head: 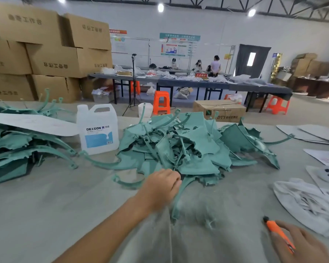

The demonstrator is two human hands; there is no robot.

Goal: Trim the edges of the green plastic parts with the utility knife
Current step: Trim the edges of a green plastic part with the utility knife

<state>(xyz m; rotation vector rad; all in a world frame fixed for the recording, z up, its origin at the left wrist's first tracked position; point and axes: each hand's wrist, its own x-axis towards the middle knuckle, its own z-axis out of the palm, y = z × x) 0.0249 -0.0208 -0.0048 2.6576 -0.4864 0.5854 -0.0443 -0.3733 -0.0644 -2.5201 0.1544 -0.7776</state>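
A big heap of green plastic parts (pixel 188 145) lies in the middle of the grey table. My left hand (pixel 160 187) reaches to the heap's near edge, its fingers curled round one green part (pixel 179 202) whose curved strip runs down toward me. At the lower right, my right hand (pixel 300 243) holds an orange utility knife (pixel 277 232), its black tip pointing up and left, apart from the parts. A second pile of green parts (pixel 17 147) lies at the far left.
A white DEXCON jug (pixel 98 128) stands between the two piles. White sheets (pixel 32 123) lie on the left pile. A white cloth (pixel 308 204) and papers (pixel 323 135) lie at the right. Beyond the table stand cardboard boxes (pixel 51 52), orange stools (pixel 161 102), long tables and several people.
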